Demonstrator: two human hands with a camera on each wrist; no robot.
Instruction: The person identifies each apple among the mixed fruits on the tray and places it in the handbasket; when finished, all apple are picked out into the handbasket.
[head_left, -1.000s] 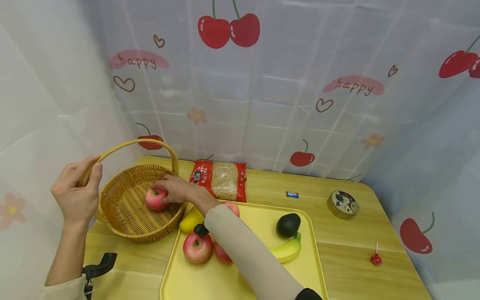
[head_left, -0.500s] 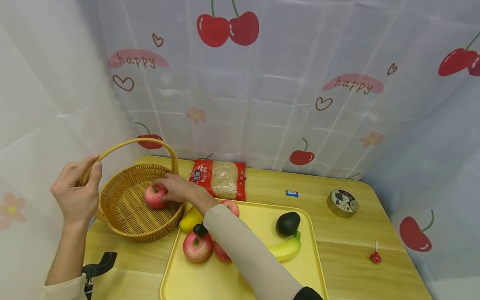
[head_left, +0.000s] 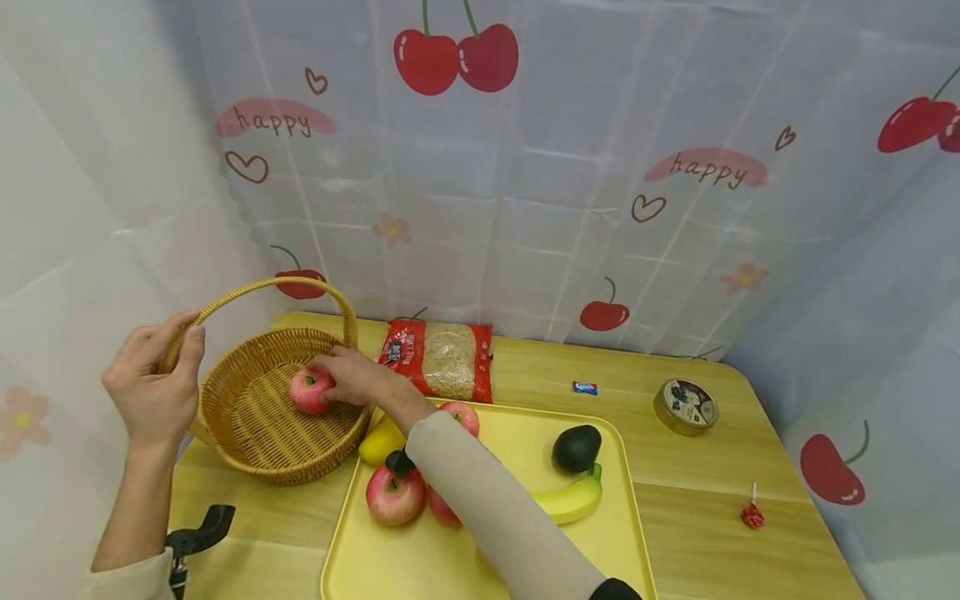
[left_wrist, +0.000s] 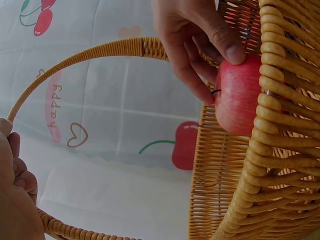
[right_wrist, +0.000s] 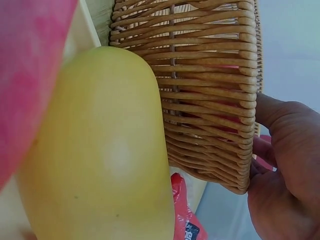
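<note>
My left hand point(head_left: 153, 379) grips the arched handle point(head_left: 262, 286) of a round woven basket point(head_left: 292, 473), which sits at the table's left. Over the basket's right rim reaches my right hand point(head_left: 356, 377), thumb and fingers round a red-pink apple point(head_left: 306, 392) inside the basket. In the left wrist view, the thumb of the right hand point(left_wrist: 200, 30) lies on the apple point(left_wrist: 242, 100), its dark stem showing. Basket slats hide part of that apple. The right wrist view has the right hand point(right_wrist: 290, 160) at the basket's rim, with a smooth yellow oblong fruit point(right_wrist: 105, 150) close in front.
A yellow tray point(head_left: 397, 575) carries more apples point(head_left: 395, 496), a yellow fruit point(head_left: 380, 442), a banana point(head_left: 573, 502) and a dark avocado point(head_left: 576, 450); the right sleeve crosses it. Behind lies a red bag point(head_left: 450, 362). A small blue packet point(head_left: 585, 388), round tin point(head_left: 686, 407) and lollipop point(head_left: 752, 517) sit rightward.
</note>
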